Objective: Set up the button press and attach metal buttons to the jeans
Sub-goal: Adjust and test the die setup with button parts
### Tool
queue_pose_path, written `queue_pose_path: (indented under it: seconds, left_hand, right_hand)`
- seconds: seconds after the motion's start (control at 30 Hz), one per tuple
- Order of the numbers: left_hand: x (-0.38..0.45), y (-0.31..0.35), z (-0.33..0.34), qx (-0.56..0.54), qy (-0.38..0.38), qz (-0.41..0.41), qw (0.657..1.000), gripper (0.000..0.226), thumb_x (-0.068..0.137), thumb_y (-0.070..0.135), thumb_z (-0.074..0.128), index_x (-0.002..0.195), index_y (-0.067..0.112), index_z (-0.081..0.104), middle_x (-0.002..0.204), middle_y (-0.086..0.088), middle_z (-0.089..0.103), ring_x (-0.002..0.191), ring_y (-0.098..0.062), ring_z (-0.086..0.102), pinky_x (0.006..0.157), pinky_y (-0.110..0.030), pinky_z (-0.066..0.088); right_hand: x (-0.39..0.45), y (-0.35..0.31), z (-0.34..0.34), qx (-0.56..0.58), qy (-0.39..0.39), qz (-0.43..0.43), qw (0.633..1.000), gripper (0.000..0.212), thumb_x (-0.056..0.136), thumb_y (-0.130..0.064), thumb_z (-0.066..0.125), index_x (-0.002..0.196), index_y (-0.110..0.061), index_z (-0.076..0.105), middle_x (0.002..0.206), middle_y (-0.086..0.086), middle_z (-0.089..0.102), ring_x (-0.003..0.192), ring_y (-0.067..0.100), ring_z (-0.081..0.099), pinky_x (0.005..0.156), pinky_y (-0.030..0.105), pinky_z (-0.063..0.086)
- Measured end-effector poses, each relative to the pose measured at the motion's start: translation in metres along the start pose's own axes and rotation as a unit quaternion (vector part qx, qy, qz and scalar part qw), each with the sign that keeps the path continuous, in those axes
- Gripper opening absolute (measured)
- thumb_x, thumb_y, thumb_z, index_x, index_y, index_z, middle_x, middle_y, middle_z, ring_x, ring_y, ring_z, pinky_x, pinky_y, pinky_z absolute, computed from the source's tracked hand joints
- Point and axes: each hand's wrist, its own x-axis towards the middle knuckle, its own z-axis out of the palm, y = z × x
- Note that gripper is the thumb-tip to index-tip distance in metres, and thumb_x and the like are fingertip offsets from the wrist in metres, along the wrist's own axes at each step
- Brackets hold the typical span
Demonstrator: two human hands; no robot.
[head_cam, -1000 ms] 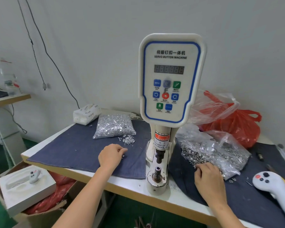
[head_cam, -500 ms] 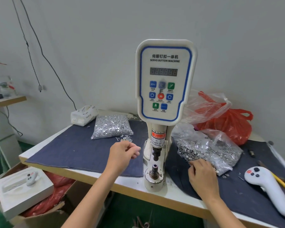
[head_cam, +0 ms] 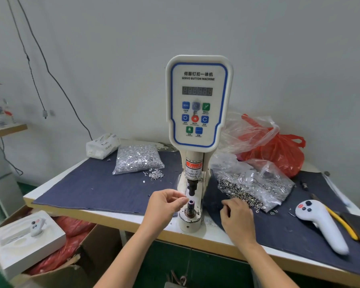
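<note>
Standing at the centre of the frame, the button press (head_cam: 198, 104) rises from the white table (head_cam: 211, 230), its lower die (head_cam: 191, 206) a dark post on the round base at lower centre. The left hand (head_cam: 164, 206) hovers just left of that die with fingertips pinched together beside its top; whatever small piece they grip is hidden between the fingers and too small to make out. The right hand (head_cam: 237, 218) rests on the dark denim (head_cam: 279, 225) to the right of the press, fingers curled at the near edge of the open bag of dark metal buttons (head_cam: 256, 188); whether it holds a button cannot be told, since the fingertips face away from the camera. A second clear bag of silvery tacks (head_cam: 138, 159) lies on the denim cloth (head_cam: 96, 190) at centre left, with a few loose tacks (head_cam: 155, 174) spilled just beside it. A white controller (head_cam: 322, 225) lies at lower right, next to a yellow tool (head_cam: 341, 223) whose far end is cut off by the frame. A red plastic bag (head_cam: 279, 150) sits behind the press, partly veiled by clear plastic. The digits on the display are blurred.
</note>
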Motion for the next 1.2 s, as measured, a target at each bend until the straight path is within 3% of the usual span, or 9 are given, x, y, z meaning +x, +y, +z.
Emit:
queue_pose_path:
  seconds: [0.1, 0.27, 0.57, 0.7, 1.0, 1.07, 1.2]
  left_hand:
    - [0.003, 0.0, 0.002, 0.034, 0.015, 0.013, 0.999, 0.006, 0.083, 0.015, 0.071, 0.077, 0.017, 0.072, 0.071, 0.005, 0.071, 0.062, 0.003, 0.063, 0.059, -0.007, 0.047]
    - [0.008, 0.002, 0.008, 0.026, -0.012, -0.016, 0.999, 0.014, 0.084, 0.018, 0.071, 0.073, 0.024, 0.068, 0.076, 0.0, 0.072, 0.069, -0.011, 0.065, 0.06, -0.014, 0.049]
    - [0.011, 0.0, 0.011, 0.072, -0.024, 0.03, 0.997, 0.022, 0.085, 0.02, 0.07, 0.068, 0.032, 0.062, 0.065, 0.013, 0.061, 0.057, 0.005, 0.056, 0.054, -0.005, 0.043]
    - [0.013, -0.001, 0.009, 0.1, -0.016, 0.046, 0.994, 0.021, 0.083, 0.021, 0.071, 0.067, 0.032, 0.064, 0.07, 0.011, 0.053, 0.051, 0.005, 0.051, 0.052, -0.006, 0.04]
    - [0.017, 0.004, 0.005, 0.132, -0.024, 0.044, 0.99, 0.014, 0.079, 0.019, 0.076, 0.067, 0.024, 0.071, 0.078, 0.009, 0.059, 0.057, -0.001, 0.054, 0.047, -0.007, 0.043]
    - [0.019, 0.006, 0.005, 0.144, -0.033, 0.034, 0.988, 0.009, 0.078, 0.019, 0.076, 0.07, 0.021, 0.073, 0.076, 0.009, 0.06, 0.064, -0.006, 0.058, 0.049, -0.009, 0.047]
    - [0.022, 0.009, 0.004, 0.158, -0.039, 0.026, 0.986, 0.006, 0.077, 0.021, 0.078, 0.079, 0.015, 0.077, 0.081, 0.009, 0.06, 0.078, -0.01, 0.062, 0.067, -0.022, 0.054]
  right_hand:
    - [-0.002, 0.002, 0.0, -0.001, -0.002, 0.01, 1.0, 0.022, 0.091, -0.014, 0.052, 0.106, -0.012, 0.068, 0.104, 0.0, 0.064, 0.099, 0.017, 0.054, 0.087, 0.034, 0.039]
    - [-0.005, 0.002, 0.001, -0.027, -0.014, -0.004, 1.0, 0.023, 0.093, -0.018, 0.049, 0.107, -0.015, 0.067, 0.105, -0.003, 0.062, 0.101, 0.014, 0.051, 0.086, 0.031, 0.034]
    - [-0.005, 0.003, 0.002, -0.02, -0.012, -0.004, 1.0, 0.021, 0.092, -0.015, 0.051, 0.104, -0.012, 0.068, 0.102, -0.001, 0.064, 0.099, 0.017, 0.053, 0.085, 0.033, 0.036]
    - [-0.005, 0.003, 0.001, -0.016, -0.011, -0.003, 1.0, 0.021, 0.092, -0.015, 0.051, 0.104, -0.012, 0.068, 0.102, -0.001, 0.064, 0.099, 0.017, 0.053, 0.085, 0.033, 0.036]
    - [-0.005, 0.003, 0.001, -0.02, -0.013, -0.002, 1.0, 0.022, 0.092, -0.016, 0.05, 0.105, -0.013, 0.068, 0.103, -0.001, 0.064, 0.1, 0.016, 0.052, 0.085, 0.033, 0.036]
    - [-0.005, 0.003, 0.001, -0.02, -0.013, -0.001, 1.0, 0.022, 0.092, -0.016, 0.05, 0.105, -0.013, 0.068, 0.103, -0.001, 0.064, 0.1, 0.016, 0.052, 0.085, 0.033, 0.036]
    - [-0.005, 0.002, 0.001, -0.019, -0.013, -0.001, 1.0, 0.022, 0.092, -0.016, 0.05, 0.104, -0.013, 0.068, 0.103, -0.002, 0.064, 0.1, 0.016, 0.053, 0.086, 0.032, 0.036]
